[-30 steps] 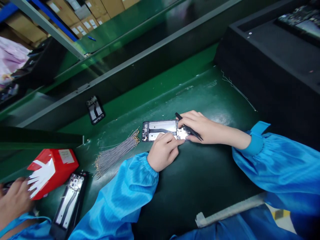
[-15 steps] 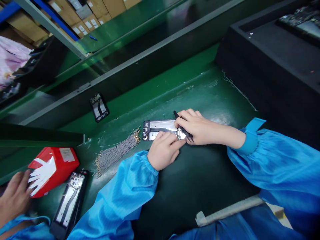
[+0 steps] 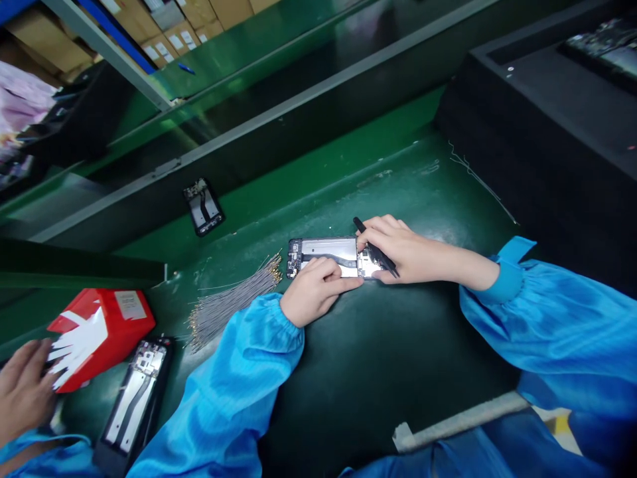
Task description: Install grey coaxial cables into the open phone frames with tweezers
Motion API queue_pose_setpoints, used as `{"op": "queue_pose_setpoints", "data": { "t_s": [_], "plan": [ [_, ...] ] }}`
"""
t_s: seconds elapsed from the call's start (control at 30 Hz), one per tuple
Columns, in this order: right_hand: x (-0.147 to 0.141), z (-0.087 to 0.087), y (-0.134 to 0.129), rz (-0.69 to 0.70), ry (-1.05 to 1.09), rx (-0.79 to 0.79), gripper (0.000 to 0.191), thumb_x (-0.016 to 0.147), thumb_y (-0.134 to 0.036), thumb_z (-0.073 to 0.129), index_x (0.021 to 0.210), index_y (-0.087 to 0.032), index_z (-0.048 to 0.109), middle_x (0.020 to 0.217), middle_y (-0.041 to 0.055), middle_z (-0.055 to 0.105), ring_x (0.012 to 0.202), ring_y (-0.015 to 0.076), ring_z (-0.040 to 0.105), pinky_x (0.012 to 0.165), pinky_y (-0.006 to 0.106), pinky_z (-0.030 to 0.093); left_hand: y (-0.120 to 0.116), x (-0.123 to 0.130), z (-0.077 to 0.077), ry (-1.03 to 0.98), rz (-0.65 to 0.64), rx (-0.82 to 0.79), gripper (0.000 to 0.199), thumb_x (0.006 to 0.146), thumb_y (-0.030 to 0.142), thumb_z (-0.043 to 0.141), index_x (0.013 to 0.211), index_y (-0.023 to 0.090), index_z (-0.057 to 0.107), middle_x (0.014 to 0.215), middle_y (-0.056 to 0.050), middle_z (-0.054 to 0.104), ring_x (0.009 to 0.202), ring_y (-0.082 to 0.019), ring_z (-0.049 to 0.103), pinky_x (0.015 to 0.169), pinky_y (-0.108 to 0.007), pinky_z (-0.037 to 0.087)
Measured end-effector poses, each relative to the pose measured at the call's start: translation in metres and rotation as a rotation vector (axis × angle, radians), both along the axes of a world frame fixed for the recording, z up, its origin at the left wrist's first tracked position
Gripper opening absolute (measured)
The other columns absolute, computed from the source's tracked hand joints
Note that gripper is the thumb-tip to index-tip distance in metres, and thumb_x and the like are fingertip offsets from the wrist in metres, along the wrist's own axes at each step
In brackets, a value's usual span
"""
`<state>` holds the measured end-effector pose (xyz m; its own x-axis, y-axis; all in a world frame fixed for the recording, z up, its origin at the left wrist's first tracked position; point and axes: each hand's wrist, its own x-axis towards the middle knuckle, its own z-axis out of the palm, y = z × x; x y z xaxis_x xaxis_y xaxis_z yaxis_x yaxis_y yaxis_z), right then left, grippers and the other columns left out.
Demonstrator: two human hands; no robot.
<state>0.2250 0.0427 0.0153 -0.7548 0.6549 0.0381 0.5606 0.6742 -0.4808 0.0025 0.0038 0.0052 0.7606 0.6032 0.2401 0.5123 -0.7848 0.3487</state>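
Observation:
An opened phone [image 3: 326,246] lies on the green bench, its inside facing up with a silvery plate, a dark flex cable and circuit boards. My left hand [image 3: 314,289] grips its near edge, fingers curled and the index finger stretched along the side. My right hand [image 3: 411,251] holds black tweezers [image 3: 381,253] across the palm, tips pointing down to the right. Its fingertips touch the phone's right end and partly cover the boards there. A bundle of thin grey cables [image 3: 233,302] with gold-coloured ends lies just left of the phone.
Another opened phone [image 3: 204,207] lies farther back. At the lower left are stacked phones [image 3: 134,398], a red box [image 3: 112,338] with white strips and a co-worker's hand [image 3: 24,392]. A large black foam tray [image 3: 537,126] stands right, loose wires [image 3: 480,179] beside it.
My left hand has slid slightly left along the phone, uncovering more of its boards. My right hand with the tweezers stays at the right end. The view has shifted a little.

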Motion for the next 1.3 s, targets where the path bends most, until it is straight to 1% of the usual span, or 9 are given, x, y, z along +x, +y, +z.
{"op": "queue_pose_setpoints", "data": {
  "t_s": [0.23, 0.6, 0.83, 1.0, 1.17, 1.3],
  "plan": [
    [-0.0032, 0.0027, 0.0, -0.032, -0.041, -0.018, 0.033, 0.067, -0.026, 0.056, 0.098, -0.02, 0.045, 0.105, 0.0107, 0.042, 0.093, 0.0259, 0.036, 0.076, 0.038, 0.034, 0.0012, 0.0, 0.0, -0.017, -0.001, 0.026, 0.032, 0.09, 0.018, 0.034, 0.104, 0.024, 0.062, 0.069, -0.001, 0.042, 0.066, -0.011, 0.039, 0.061, -0.021, 0.037],
    [-0.0083, 0.0043, -0.0021, -0.056, -0.095, 0.015, 0.035, 0.064, -0.025, 0.054, 0.097, -0.02, 0.045, 0.103, 0.0108, 0.04, 0.09, 0.026, 0.036, 0.072, 0.037, 0.034, 0.0015, -0.0009, -0.0019, -0.03, 0.001, 0.054, 0.029, 0.089, 0.017, 0.036, 0.102, 0.022, 0.062, 0.07, -0.001, 0.043, 0.066, -0.011, 0.04, 0.061, -0.022, 0.039],
    [-0.0079, 0.0031, -0.0006, -0.068, -0.066, -0.011, 0.035, 0.063, -0.026, 0.055, 0.096, -0.02, 0.044, 0.103, 0.0093, 0.041, 0.091, 0.0251, 0.036, 0.074, 0.037, 0.033, 0.0016, -0.0014, -0.0015, 0.037, -0.011, 0.027, 0.032, 0.086, 0.016, 0.035, 0.104, 0.02, 0.061, 0.074, -0.003, 0.047, 0.07, -0.014, 0.043, 0.065, -0.027, 0.039],
    [-0.0078, 0.0024, -0.0008, -0.076, -0.07, -0.01, 0.035, 0.064, -0.028, 0.056, 0.097, -0.021, 0.044, 0.103, 0.0096, 0.041, 0.091, 0.0256, 0.036, 0.074, 0.037, 0.033, 0.0014, -0.002, -0.0018, 0.036, -0.023, 0.026, 0.032, 0.086, 0.015, 0.036, 0.105, 0.019, 0.061, 0.073, -0.003, 0.046, 0.07, -0.014, 0.042, 0.065, -0.027, 0.039],
    [-0.0079, 0.0032, -0.0019, -0.077, -0.08, -0.009, 0.035, 0.066, -0.029, 0.055, 0.098, -0.02, 0.045, 0.103, 0.0102, 0.042, 0.091, 0.0259, 0.036, 0.074, 0.037, 0.032, 0.0015, -0.0026, -0.003, 0.028, -0.017, 0.039, 0.033, 0.086, 0.014, 0.035, 0.107, 0.022, 0.06, 0.071, -0.002, 0.043, 0.068, -0.013, 0.04, 0.063, -0.026, 0.038],
    [-0.0085, 0.0022, -0.0027, -0.089, -0.064, -0.007, 0.035, 0.066, -0.031, 0.055, 0.098, -0.021, 0.045, 0.103, 0.01, 0.042, 0.092, 0.0264, 0.036, 0.075, 0.037, 0.032, 0.0022, -0.0035, -0.0026, 0.004, -0.028, 0.031, 0.032, 0.085, 0.013, 0.036, 0.104, 0.019, 0.062, 0.072, -0.002, 0.044, 0.069, -0.013, 0.041, 0.063, -0.026, 0.038]
  ]
}}
